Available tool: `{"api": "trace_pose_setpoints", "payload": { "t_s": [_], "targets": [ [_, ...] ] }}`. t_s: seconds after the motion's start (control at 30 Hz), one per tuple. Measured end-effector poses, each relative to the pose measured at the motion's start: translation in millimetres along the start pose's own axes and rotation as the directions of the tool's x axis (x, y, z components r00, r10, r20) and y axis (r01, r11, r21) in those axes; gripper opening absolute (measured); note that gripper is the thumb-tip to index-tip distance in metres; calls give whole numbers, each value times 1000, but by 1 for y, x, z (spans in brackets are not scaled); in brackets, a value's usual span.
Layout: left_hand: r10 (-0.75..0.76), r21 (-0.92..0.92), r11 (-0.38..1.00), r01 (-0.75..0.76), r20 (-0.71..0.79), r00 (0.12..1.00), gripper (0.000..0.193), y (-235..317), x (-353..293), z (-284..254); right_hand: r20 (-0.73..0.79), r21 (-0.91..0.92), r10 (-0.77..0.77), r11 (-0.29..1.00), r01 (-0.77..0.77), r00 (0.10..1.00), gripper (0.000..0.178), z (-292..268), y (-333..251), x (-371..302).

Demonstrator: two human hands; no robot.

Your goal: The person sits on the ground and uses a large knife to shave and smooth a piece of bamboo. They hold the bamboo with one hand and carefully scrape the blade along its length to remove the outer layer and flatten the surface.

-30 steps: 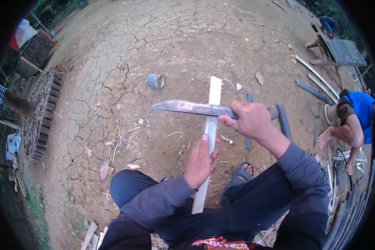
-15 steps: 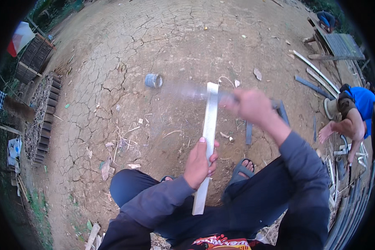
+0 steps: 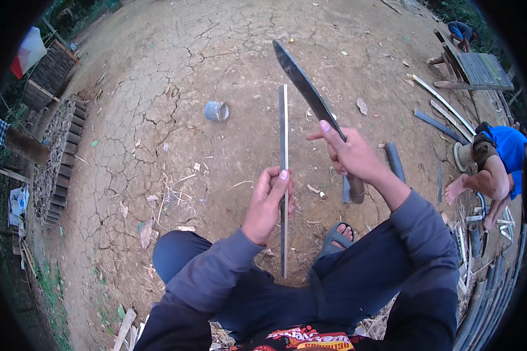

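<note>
A slim, pale-edged strip (image 3: 284, 131) points away from a person's lap, the left hand's fingers (image 3: 264, 182) clamped around its middle. Right of the strip, the right hand (image 3: 357, 155) closes on the handle of a machete (image 3: 305, 88), the index finger jutting out. A container (image 3: 216, 111) lies left of the strip; a person in blue (image 3: 506, 155) bends well to its right.

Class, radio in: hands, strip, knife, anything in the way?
Left hand gripping strip. Right hand holding knife, apart from strip. Container on ground left, touching neither.
</note>
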State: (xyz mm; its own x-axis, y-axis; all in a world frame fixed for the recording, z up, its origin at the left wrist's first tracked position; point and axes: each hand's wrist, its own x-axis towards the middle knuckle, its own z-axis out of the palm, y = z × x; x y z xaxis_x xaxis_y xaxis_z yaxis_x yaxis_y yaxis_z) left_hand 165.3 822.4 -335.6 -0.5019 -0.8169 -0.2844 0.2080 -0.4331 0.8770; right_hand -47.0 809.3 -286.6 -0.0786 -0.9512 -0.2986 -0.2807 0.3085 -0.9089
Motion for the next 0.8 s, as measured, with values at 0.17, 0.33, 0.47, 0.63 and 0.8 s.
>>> {"api": "trace_pose_setpoints", "payload": {
  "t_s": [0.17, 0.33, 0.47, 0.63, 0.8],
  "targets": [
    [-59, -80, 994, 70, 138, 989, 37, -1, 0, -3, 32, 204, 74, 976, -79, 997, 49, 22, -14, -5],
    [-45, -325, 927, 186, 397, 917, 56, 4, 0, -5, -50, 278, 50, 960, -34, 998, 43, 23, -10, 1],
    [-104, -327, 915, 236, 374, 922, 68, 12, -2, 3, -54, 389, 7, 921, 14, 999, 36, 21, -8, 3],
    [-252, -381, 864, 329, 238, 938, 79, 17, -2, 28, -70, 443, -10, 896, 40, 997, 33, 8, -8, 2],
    [-143, -321, 883, 343, 511, 847, 69, -9, 10, -7, -63, 431, 4, 902, 23, 998, 37, 2, -2, 7]
  ]
}}
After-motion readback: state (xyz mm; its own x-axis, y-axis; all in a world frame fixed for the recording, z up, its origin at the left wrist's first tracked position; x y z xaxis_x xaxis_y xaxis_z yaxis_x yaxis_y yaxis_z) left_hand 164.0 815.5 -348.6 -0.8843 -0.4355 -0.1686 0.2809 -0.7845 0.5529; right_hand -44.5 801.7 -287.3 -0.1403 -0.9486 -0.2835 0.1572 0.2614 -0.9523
